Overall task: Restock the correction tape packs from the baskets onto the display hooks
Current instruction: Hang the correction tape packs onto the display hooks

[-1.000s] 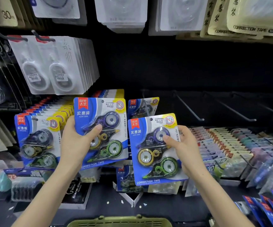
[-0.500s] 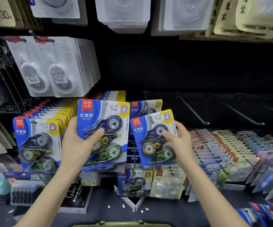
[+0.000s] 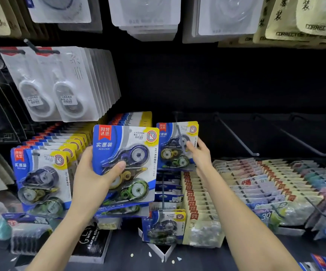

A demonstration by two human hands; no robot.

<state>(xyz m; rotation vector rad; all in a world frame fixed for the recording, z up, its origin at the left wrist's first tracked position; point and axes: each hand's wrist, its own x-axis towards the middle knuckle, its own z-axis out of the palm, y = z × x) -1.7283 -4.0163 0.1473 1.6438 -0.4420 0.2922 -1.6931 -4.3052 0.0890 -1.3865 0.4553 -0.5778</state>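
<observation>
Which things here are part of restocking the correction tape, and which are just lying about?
Job: left hand gripping held pack; right hand pinching hooked pack; its hook; empty hooks.
Lying about: white packs; clock box; beige packs.

The near blue pack (image 3: 126, 169) is showing a blue card with a yellow top corner, a red label with white characters, and purple, yellow and green dispensers under clear plastic. The hooked blue pack (image 3: 177, 145) is wearing the same colours, as is the blue row (image 3: 41, 182) at the left edge of the black display panel (image 3: 226, 81). White blister packs (image 3: 66, 85) are hanging above. Cream packs (image 3: 304, 22) with black script are filling its top right corner.
</observation>
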